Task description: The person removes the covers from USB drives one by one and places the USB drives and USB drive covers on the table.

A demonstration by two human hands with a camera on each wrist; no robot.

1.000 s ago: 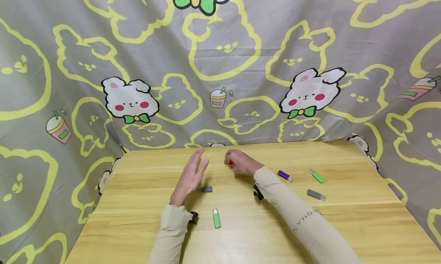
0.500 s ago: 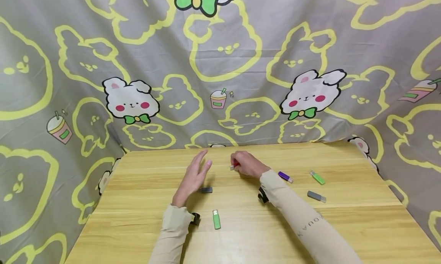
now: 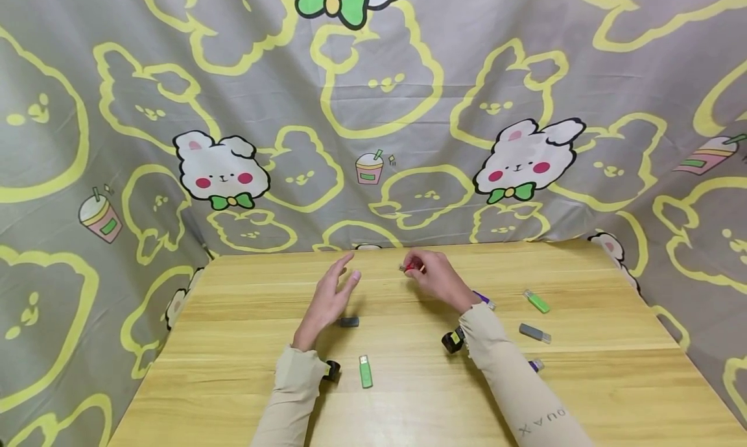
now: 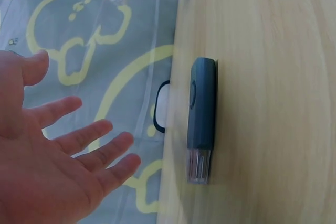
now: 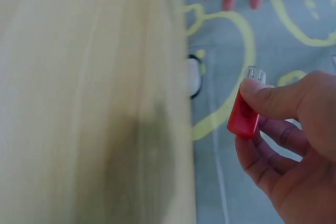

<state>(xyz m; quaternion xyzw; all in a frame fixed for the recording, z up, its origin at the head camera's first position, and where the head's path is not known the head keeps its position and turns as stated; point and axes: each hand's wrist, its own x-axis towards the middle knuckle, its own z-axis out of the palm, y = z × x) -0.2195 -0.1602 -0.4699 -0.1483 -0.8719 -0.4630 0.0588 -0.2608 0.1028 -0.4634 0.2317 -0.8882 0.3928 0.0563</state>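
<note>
A red USB flash drive [image 5: 242,118] with a clear cap end is pinched between the thumb and fingers of my right hand [image 3: 440,279], held up over the far middle of the table. My left hand [image 3: 328,304] hovers with fingers spread and straight, holding nothing. Below and beside it lies a dark grey USB flash drive [image 4: 202,106], its clear end showing in the left wrist view. A green USB flash drive [image 3: 366,373] rests nearer the front. A purple USB flash drive [image 3: 484,300] lies by my right wrist, partly covered.
Farther right on the wooden table [image 3: 607,382] lie a bright green flash drive [image 3: 537,302] and a grey one. The end of a blue flash drive [image 3: 536,365] pokes out from behind my right sleeve. A patterned curtain [image 3: 385,194] hangs along the back edge.
My right hand has lifted the red flash drive and moved to the right with it. The blue drive's end has come into sight beside the sleeve. My left hand is nearly still.
</note>
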